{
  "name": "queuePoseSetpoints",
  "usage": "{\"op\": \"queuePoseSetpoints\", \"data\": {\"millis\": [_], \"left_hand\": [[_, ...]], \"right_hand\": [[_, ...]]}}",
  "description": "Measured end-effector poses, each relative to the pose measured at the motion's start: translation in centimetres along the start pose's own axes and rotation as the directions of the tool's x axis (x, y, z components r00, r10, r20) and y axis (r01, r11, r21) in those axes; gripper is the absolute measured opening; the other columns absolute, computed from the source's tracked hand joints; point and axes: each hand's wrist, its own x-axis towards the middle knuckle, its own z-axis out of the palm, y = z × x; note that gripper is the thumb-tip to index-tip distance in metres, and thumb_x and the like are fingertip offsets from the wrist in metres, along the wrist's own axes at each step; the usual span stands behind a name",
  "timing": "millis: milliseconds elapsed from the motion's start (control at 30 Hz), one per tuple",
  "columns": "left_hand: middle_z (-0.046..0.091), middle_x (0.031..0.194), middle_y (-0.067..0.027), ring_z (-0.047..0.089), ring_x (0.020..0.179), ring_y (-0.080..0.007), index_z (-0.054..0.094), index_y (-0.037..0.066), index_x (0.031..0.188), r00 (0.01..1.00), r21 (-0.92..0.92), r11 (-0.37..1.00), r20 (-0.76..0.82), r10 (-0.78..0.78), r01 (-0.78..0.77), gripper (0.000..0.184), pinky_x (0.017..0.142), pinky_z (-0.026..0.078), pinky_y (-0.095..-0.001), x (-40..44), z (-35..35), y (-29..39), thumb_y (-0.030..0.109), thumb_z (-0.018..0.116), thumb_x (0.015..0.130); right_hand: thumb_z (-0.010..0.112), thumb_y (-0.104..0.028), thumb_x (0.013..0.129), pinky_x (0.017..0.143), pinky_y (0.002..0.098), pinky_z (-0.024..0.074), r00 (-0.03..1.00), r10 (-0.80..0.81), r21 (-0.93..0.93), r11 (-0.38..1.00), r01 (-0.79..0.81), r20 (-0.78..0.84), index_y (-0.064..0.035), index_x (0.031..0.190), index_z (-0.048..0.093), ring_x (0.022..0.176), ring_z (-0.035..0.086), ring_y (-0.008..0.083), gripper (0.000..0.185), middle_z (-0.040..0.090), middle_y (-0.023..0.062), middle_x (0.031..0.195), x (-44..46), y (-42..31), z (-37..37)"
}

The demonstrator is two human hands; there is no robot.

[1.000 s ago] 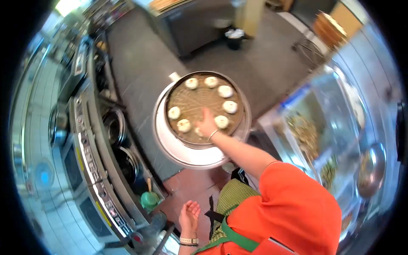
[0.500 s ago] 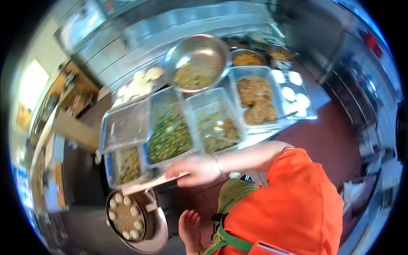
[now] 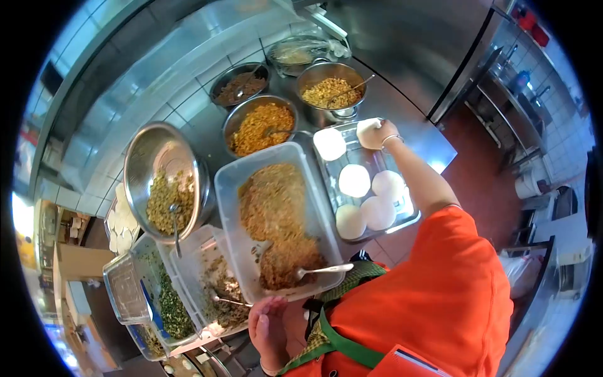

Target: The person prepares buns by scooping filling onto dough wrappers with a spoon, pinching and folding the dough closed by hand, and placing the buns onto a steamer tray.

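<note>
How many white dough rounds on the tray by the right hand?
6 visible on the tray: top-left round; top-right round, partly covered by the right hand; middle-left round; middle-right round; bottom-left round; bottom-right round. Hand or overlap may hide more.

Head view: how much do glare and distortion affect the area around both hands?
In the head view, the white rounds look washed out; there too, glare whitens part of the counter; the head view's fisheye bends straight edges inside black corners; in it, the right hand and left hand are readable.
</note>
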Motion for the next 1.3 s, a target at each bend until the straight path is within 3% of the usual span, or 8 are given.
{"op": "queuePoseSetpoints", "data": {"millis": [500, 700, 867, 1000, 1067, 1133, 1233, 1300], "left_hand": [[0.056, 0.100, -0.0181, 0.055, 0.094, -0.0267, 0.048, -0.006, 0.105, 0.998, 0.026, 0.999, 0.036, -0.046, 0.046, 0.028, 0.085, 0.043, -0.0385, 3.6, 7.8, -3.1, 0.013, 0.044, 0.084], [0.056, 0.098, -0.0171, 0.055, 0.092, -0.0258, 0.049, -0.005, 0.104, 0.999, 0.084, 0.996, 0.013, -0.033, 0.032, 0.026, 0.084, 0.043, -0.0368, 5.7, 10.0, -3.5, 0.011, 0.042, 0.085], [0.056, 0.096, -0.0168, 0.055, 0.092, -0.0269, 0.048, -0.005, 0.104, 0.997, 0.153, 0.986, 0.011, -0.071, 0.068, 0.027, 0.083, 0.044, -0.0377, 9.2, 12.5, -4.8, 0.013, 0.042, 0.085], [0.053, 0.104, -0.0182, 0.051, 0.099, -0.0297, 0.045, -0.004, 0.110, 0.951, -0.119, 0.953, 0.173, -0.256, 0.278, 0.033, 0.087, 0.041, -0.0388, 14.0, 15.8, -6.5, 0.019, 0.038, 0.087], [0.051, 0.109, -0.0178, 0.048, 0.103, -0.0302, 0.044, -0.002, 0.113, 0.912, -0.330, 0.851, 0.170, -0.373, 0.410, 0.038, 0.089, 0.038, -0.0407, 17.0, 17.2, -8.1, 0.025, 0.033, 0.089], [0.049, 0.112, -0.0184, 0.046, 0.106, -0.0311, 0.042, -0.002, 0.114, 0.907, -0.470, 0.777, 0.246, -0.341, 0.419, 0.041, 0.090, 0.038, -0.0418, 20.1, 17.0, -9.5, 0.027, 0.028, 0.089], [0.045, 0.117, -0.0185, 0.043, 0.109, -0.0317, 0.040, -0.001, 0.117, 0.930, -0.597, 0.713, 0.253, -0.267, 0.368, 0.046, 0.091, 0.036, -0.0435, 21.4, 16.4, -8.6, 0.032, 0.023, 0.089], [0.046, 0.118, -0.0149, 0.043, 0.110, -0.0296, 0.040, 0.002, 0.118, 0.966, -0.652, 0.720, 0.235, -0.108, 0.238, 0.049, 0.093, 0.035, -0.0449, 22.3, 14.0, -8.9, 0.035, 0.024, 0.087]], "right_hand": [[0.052, -0.035, 0.075, 0.091, 0.0344, 0.0378, 0.977, 0.068, -0.314, 0.949, -0.001, 0.200, 0.0017, 0.116, 0.041, 0.110, 0.045, 0.0309, 0.056, 0.045, 0.0205, 0.118, 0.2, -1.0, -1.9], [0.058, -0.032, 0.070, 0.087, 0.0345, 0.0405, 0.974, 0.158, -0.110, 0.984, -0.142, 0.160, -0.0010, 0.108, 0.051, 0.106, 0.049, 0.0302, 0.050, 0.054, 0.0158, 0.111, 2.5, -0.1, -1.5], [0.065, -0.027, 0.064, 0.069, 0.0318, 0.0463, 0.900, -0.309, 0.277, 0.934, 0.226, 0.307, 0.0008, 0.081, 0.062, 0.077, 0.061, 0.0253, 0.033, 0.062, 0.0169, 0.080, 1.6, 1.0, -2.3], [0.062, -0.008, 0.072, 0.064, 0.0261, 0.0460, 0.769, -0.506, 0.806, 0.591, -0.022, 0.392, -0.0005, 0.096, 0.056, 0.071, 0.058, 0.0148, 0.026, 0.060, 0.0062, 0.077, -2.7, -2.8, -7.9], [0.059, -0.004, 0.074, 0.065, 0.0265, 0.0469, 0.675, -0.724, 0.632, 0.592, 0.500, 0.143, -0.0018, 0.099, 0.054, 0.073, 0.059, 0.0183, 0.025, 0.060, 0.0076, 0.082, -6.0, -6.0, -10.3], [0.059, -0.007, 0.075, 0.068, 0.0287, 0.0474, 0.231, -0.968, 0.606, 0.128, 0.785, -0.094, -0.0016, 0.097, 0.055, 0.076, 0.059, 0.0235, 0.023, 0.060, 0.0111, 0.089, -9.0, -7.9, -10.3], [0.057, -0.012, 0.074, 0.071, 0.0356, 0.0460, -0.103, -0.994, 0.691, -0.053, 0.721, 0.031, -0.0043, 0.094, 0.055, 0.082, 0.056, 0.0302, 0.022, 0.058, 0.0134, 0.092, -10.1, -11.0, -11.2], [0.054, -0.012, 0.075, 0.072, 0.0363, 0.0456, 0.078, -0.993, 0.640, 0.115, 0.759, 0.086, -0.0041, 0.094, 0.055, 0.084, 0.055, 0.0311, 0.021, 0.058, 0.0141, 0.093, -7.5, -13.9, -9.7]]}}
